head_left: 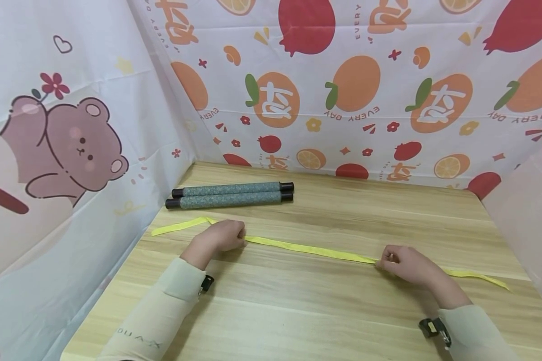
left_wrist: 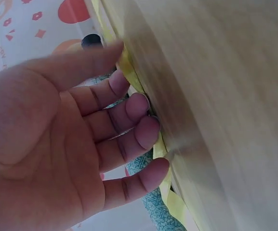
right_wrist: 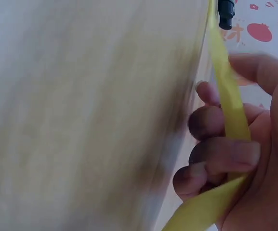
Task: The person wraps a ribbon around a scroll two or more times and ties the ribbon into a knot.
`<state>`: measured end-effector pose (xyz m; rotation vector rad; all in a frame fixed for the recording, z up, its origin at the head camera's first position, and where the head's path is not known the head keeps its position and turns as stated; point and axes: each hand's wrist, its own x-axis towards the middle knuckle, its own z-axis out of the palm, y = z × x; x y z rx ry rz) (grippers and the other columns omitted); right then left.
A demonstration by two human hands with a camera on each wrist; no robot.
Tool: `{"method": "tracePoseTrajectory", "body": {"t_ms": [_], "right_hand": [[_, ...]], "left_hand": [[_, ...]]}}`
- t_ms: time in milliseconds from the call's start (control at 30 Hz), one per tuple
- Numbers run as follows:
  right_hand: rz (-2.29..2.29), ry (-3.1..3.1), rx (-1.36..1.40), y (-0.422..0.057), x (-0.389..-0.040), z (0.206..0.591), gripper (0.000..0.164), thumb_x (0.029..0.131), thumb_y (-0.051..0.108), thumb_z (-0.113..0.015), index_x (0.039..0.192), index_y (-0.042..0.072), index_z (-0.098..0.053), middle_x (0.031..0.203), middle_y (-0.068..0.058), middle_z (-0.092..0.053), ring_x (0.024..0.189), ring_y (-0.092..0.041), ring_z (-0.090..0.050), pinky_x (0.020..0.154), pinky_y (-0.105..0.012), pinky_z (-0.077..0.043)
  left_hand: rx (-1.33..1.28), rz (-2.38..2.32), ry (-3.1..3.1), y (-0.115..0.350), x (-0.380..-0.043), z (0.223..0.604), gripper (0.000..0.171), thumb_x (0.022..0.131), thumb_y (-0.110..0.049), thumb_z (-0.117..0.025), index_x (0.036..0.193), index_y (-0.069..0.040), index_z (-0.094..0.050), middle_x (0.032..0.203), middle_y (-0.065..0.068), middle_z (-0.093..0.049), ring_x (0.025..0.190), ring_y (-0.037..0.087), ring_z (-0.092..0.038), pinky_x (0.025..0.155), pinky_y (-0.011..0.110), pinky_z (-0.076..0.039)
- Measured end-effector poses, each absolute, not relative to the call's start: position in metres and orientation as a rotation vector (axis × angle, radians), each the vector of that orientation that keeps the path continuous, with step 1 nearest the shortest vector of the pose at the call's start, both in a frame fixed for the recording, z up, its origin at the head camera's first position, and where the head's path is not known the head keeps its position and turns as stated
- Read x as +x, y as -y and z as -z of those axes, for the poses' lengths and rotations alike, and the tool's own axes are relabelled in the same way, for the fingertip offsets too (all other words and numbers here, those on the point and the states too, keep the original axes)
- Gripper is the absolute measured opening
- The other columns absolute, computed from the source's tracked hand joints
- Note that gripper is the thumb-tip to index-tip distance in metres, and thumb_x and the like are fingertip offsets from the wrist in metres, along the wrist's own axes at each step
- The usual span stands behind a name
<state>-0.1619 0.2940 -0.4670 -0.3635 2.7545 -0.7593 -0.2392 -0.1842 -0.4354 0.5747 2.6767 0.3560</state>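
A long yellow ribbon (head_left: 311,249) runs nearly straight between the two hands, low over the wooden table. My left hand (head_left: 223,235) pinches it on the left; in the left wrist view, thumb and forefinger meet at the ribbon (left_wrist: 127,65) while the other fingers bend loosely along it. On the right, my right hand (head_left: 408,263) grips the strip. The right wrist view shows the ribbon (right_wrist: 230,96) crossing the palm under a curled finger. One loose end lies out to the left, past the left hand, and the other trails beyond the right wrist.
Two teal patterned rods (head_left: 235,194) with black ends lie side by side behind the left hand. The wooden table (head_left: 289,311) meets a fruit-print cloth (head_left: 313,90) at the back and a bear-print cloth (head_left: 86,145) at the left.
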Motion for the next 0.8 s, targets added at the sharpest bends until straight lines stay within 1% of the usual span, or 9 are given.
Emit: {"method": "tracePoseTrajectory", "body": {"t_ms": [100,200,267,300,433,600,667,733,800], "right_hand": [[0.759,-2.760,-0.377,-0.296,-0.162,0.470,0.029,0.084,0.043,-0.066,0.087,0.017,-0.055,0.073,0.000,-0.053,0.062,-0.014,-0.044,0.056,-0.031,-0.040],[0.738,-2.790,-0.416,-0.300,-0.162,0.473,0.018,0.086,0.030,-0.067,0.086,0.017,-0.054,0.069,0.001,-0.050,0.060,-0.013,-0.043,0.054,-0.030,-0.039],[0.712,-2.810,-0.434,-0.304,-0.163,0.473,0.009,0.087,0.019,-0.063,0.083,0.018,-0.055,0.067,0.002,-0.050,0.060,-0.013,-0.044,0.055,-0.030,-0.040],[0.699,-2.819,-0.432,-0.306,-0.163,0.473,0.008,0.088,0.016,-0.061,0.081,0.019,-0.057,0.067,0.003,-0.050,0.060,-0.013,-0.044,0.055,-0.030,-0.040],[0.643,-2.819,-0.360,-0.315,-0.161,0.468,0.017,0.090,0.012,-0.053,0.074,0.017,-0.059,0.064,0.002,-0.048,0.060,-0.014,-0.044,0.056,-0.031,-0.038],[0.534,-2.792,-0.222,-0.337,-0.158,0.462,0.027,0.092,0.012,-0.047,0.065,0.014,-0.054,0.062,0.000,-0.042,0.056,-0.015,-0.040,0.054,-0.031,-0.035],[0.478,-2.787,-0.194,-0.348,-0.156,0.461,0.025,0.090,0.010,-0.047,0.066,0.013,-0.053,0.064,-0.001,-0.045,0.058,-0.016,-0.040,0.055,-0.033,-0.035],[0.422,-2.794,-0.186,-0.359,-0.154,0.459,0.020,0.087,0.006,-0.047,0.072,0.009,-0.059,0.072,-0.007,-0.055,0.065,-0.019,-0.047,0.059,-0.038,-0.042],[0.377,-2.797,-0.175,-0.370,-0.152,0.457,0.017,0.085,0.003,-0.047,0.076,0.008,-0.061,0.080,-0.010,-0.059,0.070,-0.022,-0.049,0.063,-0.042,-0.043]], "left_hand": [[0.551,-0.360,-2.658,0.184,-0.238,0.434,0.025,0.087,-0.032,-0.065,0.079,-0.011,-0.054,0.069,0.002,-0.052,0.061,0.016,-0.045,0.058,0.031,-0.037],[0.541,-0.362,-2.656,0.184,-0.238,0.434,0.029,0.087,-0.037,-0.064,0.079,-0.011,-0.053,0.069,0.003,-0.052,0.061,0.016,-0.044,0.057,0.030,-0.037],[0.544,-0.358,-2.656,0.184,-0.239,0.436,0.029,0.089,-0.038,-0.062,0.080,-0.012,-0.054,0.069,0.003,-0.052,0.060,0.016,-0.044,0.057,0.031,-0.037],[0.549,-0.354,-2.657,0.184,-0.239,0.436,0.028,0.089,-0.037,-0.061,0.080,-0.012,-0.054,0.070,0.002,-0.052,0.061,0.016,-0.044,0.057,0.031,-0.037],[0.575,-0.333,-2.659,0.184,-0.240,0.437,0.023,0.091,-0.032,-0.060,0.082,-0.011,-0.055,0.073,0.002,-0.054,0.062,0.016,-0.046,0.059,0.031,-0.039],[0.582,-0.291,-2.650,0.184,-0.240,0.436,0.021,0.092,-0.029,-0.059,0.083,-0.012,-0.053,0.073,0.003,-0.054,0.062,0.016,-0.045,0.060,0.031,-0.038],[0.578,-0.283,-2.647,0.183,-0.241,0.437,0.021,0.092,-0.029,-0.059,0.082,-0.012,-0.053,0.072,0.003,-0.054,0.061,0.016,-0.045,0.059,0.031,-0.037],[0.573,-0.287,-2.646,0.183,-0.241,0.437,0.021,0.092,-0.029,-0.059,0.082,-0.012,-0.053,0.072,0.003,-0.053,0.061,0.016,-0.044,0.059,0.031,-0.037],[0.566,-0.291,-2.645,0.183,-0.241,0.438,0.022,0.092,-0.030,-0.059,0.082,-0.012,-0.053,0.072,0.003,-0.054,0.062,0.016,-0.045,0.059,0.031,-0.037]]}}
